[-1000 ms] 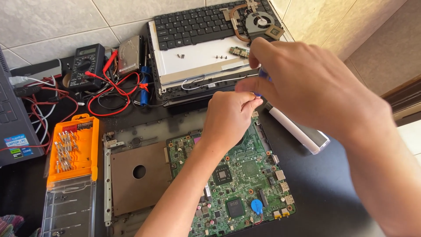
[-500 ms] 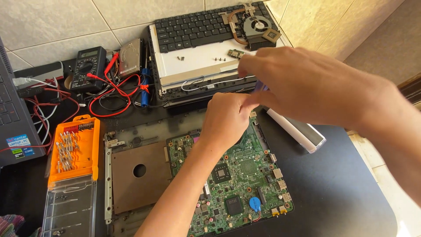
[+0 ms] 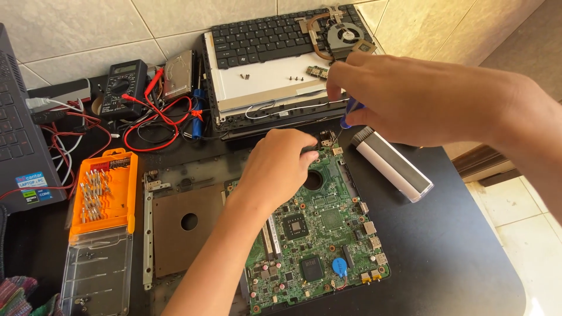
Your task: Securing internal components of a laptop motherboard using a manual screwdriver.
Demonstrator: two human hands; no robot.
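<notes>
Motherboard, green, lies flat in an opened laptop base on the black table. Left hand rests on the board's upper edge, fingers curled down beside the round cutout; whether it pinches anything cannot be told. Right hand hovers above the board's top right corner, closed around a blue-handled screwdriver pointing down toward that corner. Left of the board sits an orange bit case; behind it, a keyboard, a fan and a multimeter.
</notes>
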